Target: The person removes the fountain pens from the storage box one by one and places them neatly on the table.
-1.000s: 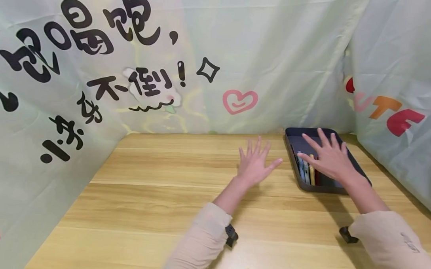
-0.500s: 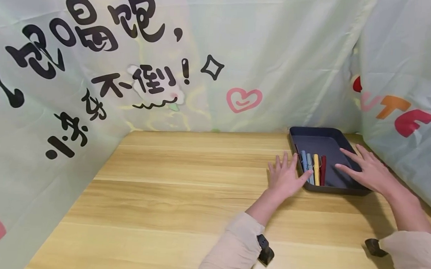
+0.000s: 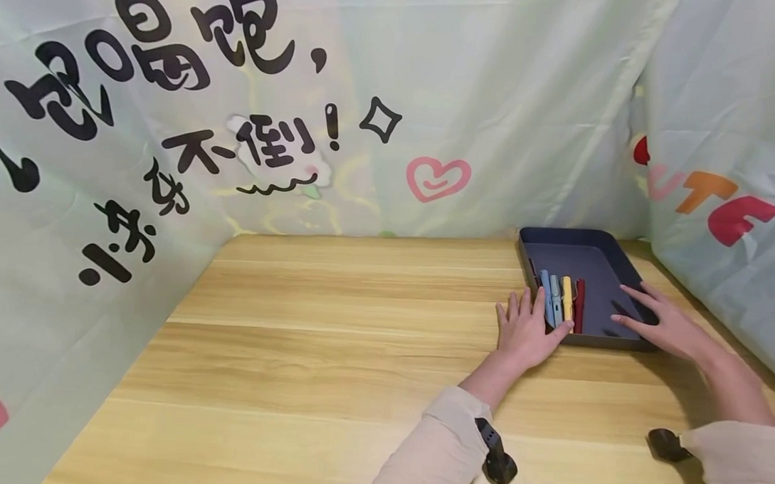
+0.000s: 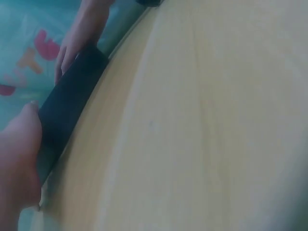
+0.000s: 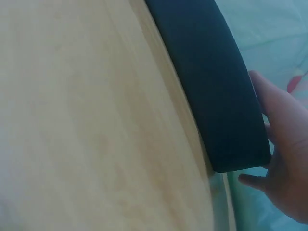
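Note:
A dark tray [image 3: 606, 292] stands at the back right of the wooden table [image 3: 333, 340], and several coloured pens [image 3: 561, 301] lie side by side along its left wall. My left hand [image 3: 527, 334] lies flat on the table at the tray's near left corner, fingers straight and thumb against the front wall. My right hand [image 3: 663, 324] rests with straight fingers on the tray's near right corner. The left wrist view shows the tray's wall [image 4: 72, 91] with my left thumb [image 4: 19, 154] against it. The right wrist view shows the tray's corner [image 5: 211, 82] with my right hand [image 5: 284, 159] beside it.
Pale green printed curtains [image 3: 431, 94] close in the table at the back, left and right. The right curtain [image 3: 716, 196] hangs close to the tray. A black camera sits on each wrist, left [image 3: 498, 459] and right [image 3: 665, 444].
My left hand moved right from mid-table to the tray's near left corner. My right hand slid off the pens to the near right corner, uncovering them.

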`<state>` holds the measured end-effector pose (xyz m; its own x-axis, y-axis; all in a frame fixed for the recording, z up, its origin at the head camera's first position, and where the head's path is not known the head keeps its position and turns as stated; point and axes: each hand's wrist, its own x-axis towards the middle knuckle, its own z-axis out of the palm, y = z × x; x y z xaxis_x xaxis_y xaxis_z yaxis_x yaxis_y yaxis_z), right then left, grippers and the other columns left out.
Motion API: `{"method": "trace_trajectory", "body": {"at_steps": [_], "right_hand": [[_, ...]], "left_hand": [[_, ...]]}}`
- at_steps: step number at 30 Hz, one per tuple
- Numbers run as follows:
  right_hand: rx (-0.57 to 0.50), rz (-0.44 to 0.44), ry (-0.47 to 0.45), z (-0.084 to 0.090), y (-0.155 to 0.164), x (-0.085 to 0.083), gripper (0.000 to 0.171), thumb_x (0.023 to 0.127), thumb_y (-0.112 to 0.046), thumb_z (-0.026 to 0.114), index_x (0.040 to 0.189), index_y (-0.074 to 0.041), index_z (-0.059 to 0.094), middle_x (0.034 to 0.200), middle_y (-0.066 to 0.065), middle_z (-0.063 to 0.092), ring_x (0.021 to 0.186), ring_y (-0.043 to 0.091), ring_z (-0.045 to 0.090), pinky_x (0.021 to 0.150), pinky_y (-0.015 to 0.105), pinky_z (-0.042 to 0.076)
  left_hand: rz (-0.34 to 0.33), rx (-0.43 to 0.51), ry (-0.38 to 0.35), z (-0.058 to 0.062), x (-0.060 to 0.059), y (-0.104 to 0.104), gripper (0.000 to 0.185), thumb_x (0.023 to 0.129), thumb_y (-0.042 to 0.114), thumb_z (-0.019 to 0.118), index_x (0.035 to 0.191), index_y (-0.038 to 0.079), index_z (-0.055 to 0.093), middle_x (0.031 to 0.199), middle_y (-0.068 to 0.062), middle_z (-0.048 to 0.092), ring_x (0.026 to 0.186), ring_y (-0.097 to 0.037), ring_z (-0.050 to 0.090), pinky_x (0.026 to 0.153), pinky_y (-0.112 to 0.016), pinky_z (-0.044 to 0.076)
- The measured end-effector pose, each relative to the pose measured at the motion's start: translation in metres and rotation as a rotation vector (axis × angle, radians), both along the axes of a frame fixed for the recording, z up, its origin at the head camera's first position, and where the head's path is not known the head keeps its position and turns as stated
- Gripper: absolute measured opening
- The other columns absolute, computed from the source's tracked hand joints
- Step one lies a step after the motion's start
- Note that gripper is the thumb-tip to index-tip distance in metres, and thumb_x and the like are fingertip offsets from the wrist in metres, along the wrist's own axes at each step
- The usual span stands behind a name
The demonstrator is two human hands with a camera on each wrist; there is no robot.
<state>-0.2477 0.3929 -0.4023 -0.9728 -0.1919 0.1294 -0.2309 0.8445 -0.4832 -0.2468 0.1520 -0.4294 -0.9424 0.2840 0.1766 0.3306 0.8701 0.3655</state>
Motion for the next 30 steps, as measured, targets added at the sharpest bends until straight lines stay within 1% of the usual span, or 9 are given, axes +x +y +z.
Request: {"method": "trace_trajectory", "body": {"at_steps": [4, 6, 9, 12, 15, 19, 22, 26, 30], "right_hand": [[-0.054, -0.019, 0.073, -0.006, 0.004, 0.002, 0.075, 0.086, -0.03, 0.064, 0.141, 0.005, 0.027, 0.144, 0.034, 0.001, 0.126, 0.056, 0.002, 0.089, 0.072, 0.012], [-0.071, -0.018, 0.09, -0.008, 0.004, 0.002, 0.074, 0.086, -0.028, 0.064, 0.139, 0.008, 0.027, 0.143, 0.036, 0.002, 0.127, 0.056, 0.002, 0.091, 0.071, 0.011], [-0.09, -0.015, 0.071, -0.01, 0.005, 0.002, 0.074, 0.087, -0.028, 0.061, 0.139, 0.01, 0.024, 0.141, 0.038, 0.003, 0.126, 0.056, 0.003, 0.092, 0.07, 0.011], [-0.093, -0.023, 0.044, -0.011, 0.005, 0.002, 0.077, 0.089, -0.03, 0.058, 0.14, 0.011, 0.019, 0.142, 0.037, 0.001, 0.126, 0.056, 0.002, 0.093, 0.069, 0.01], [-0.089, -0.032, 0.04, -0.012, 0.006, 0.001, 0.078, 0.09, -0.031, 0.056, 0.139, 0.013, 0.016, 0.143, 0.035, 0.0, 0.127, 0.055, 0.001, 0.094, 0.068, 0.009], [-0.084, -0.04, 0.042, -0.012, 0.004, 0.001, 0.078, 0.09, -0.032, 0.056, 0.138, 0.016, 0.016, 0.144, 0.035, 0.003, 0.127, 0.055, 0.004, 0.096, 0.067, 0.009], [-0.082, -0.047, 0.027, -0.012, 0.002, 0.003, 0.08, 0.09, -0.033, 0.056, 0.138, 0.016, 0.015, 0.144, 0.034, 0.002, 0.126, 0.055, 0.004, 0.096, 0.067, 0.01], [-0.085, -0.051, 0.016, -0.013, -0.003, 0.004, 0.082, 0.09, -0.035, 0.056, 0.139, 0.015, 0.013, 0.144, 0.034, 0.001, 0.127, 0.054, 0.003, 0.096, 0.067, 0.009], [-0.086, -0.056, 0.012, -0.013, -0.007, 0.006, 0.082, 0.09, -0.035, 0.055, 0.139, 0.014, 0.012, 0.143, 0.036, 0.002, 0.127, 0.055, 0.003, 0.096, 0.067, 0.009]], "left_hand": [[-0.006, -0.006, 0.019, -0.004, 0.0, 0.002, 0.072, 0.09, 0.064, 0.024, 0.148, 0.022, 0.021, 0.148, -0.001, 0.025, 0.135, -0.024, 0.018, 0.106, -0.047, 0.017], [-0.011, -0.026, 0.027, -0.005, 0.0, 0.002, 0.07, 0.091, 0.062, 0.021, 0.148, 0.021, 0.02, 0.149, 0.0, 0.024, 0.135, -0.024, 0.017, 0.106, -0.047, 0.017], [-0.017, -0.062, 0.031, -0.006, 0.001, 0.003, 0.065, 0.094, 0.058, 0.019, 0.148, 0.022, 0.017, 0.15, 0.002, 0.021, 0.136, -0.024, 0.015, 0.106, -0.046, 0.017], [-0.017, -0.09, 0.034, -0.005, 0.0, 0.003, 0.062, 0.096, 0.054, 0.021, 0.149, 0.022, 0.015, 0.151, 0.003, 0.017, 0.136, -0.023, 0.013, 0.106, -0.046, 0.016], [-0.015, -0.11, 0.047, -0.005, -0.001, 0.003, 0.06, 0.097, 0.05, 0.023, 0.149, 0.022, 0.014, 0.152, 0.004, 0.01, 0.137, -0.022, 0.009, 0.107, -0.045, 0.016], [-0.03, -0.126, 0.059, -0.004, -0.002, 0.002, 0.057, 0.098, 0.046, 0.023, 0.149, 0.022, 0.014, 0.153, 0.006, 0.004, 0.138, -0.021, 0.003, 0.108, -0.043, 0.013], [-0.043, -0.132, 0.053, -0.004, -0.001, 0.0, 0.056, 0.099, 0.044, 0.022, 0.149, 0.021, 0.014, 0.153, 0.008, 0.004, 0.138, -0.021, 0.002, 0.108, -0.042, 0.012], [-0.044, -0.136, 0.055, -0.004, -0.001, -0.005, 0.055, 0.099, 0.043, 0.022, 0.149, 0.021, 0.015, 0.153, 0.008, 0.005, 0.138, -0.022, 0.004, 0.108, -0.041, 0.012], [-0.044, -0.114, 0.053, -0.003, 0.0, -0.009, 0.055, 0.098, 0.043, 0.023, 0.149, 0.021, 0.016, 0.152, 0.008, 0.005, 0.137, -0.024, 0.006, 0.108, -0.042, 0.012]]}}
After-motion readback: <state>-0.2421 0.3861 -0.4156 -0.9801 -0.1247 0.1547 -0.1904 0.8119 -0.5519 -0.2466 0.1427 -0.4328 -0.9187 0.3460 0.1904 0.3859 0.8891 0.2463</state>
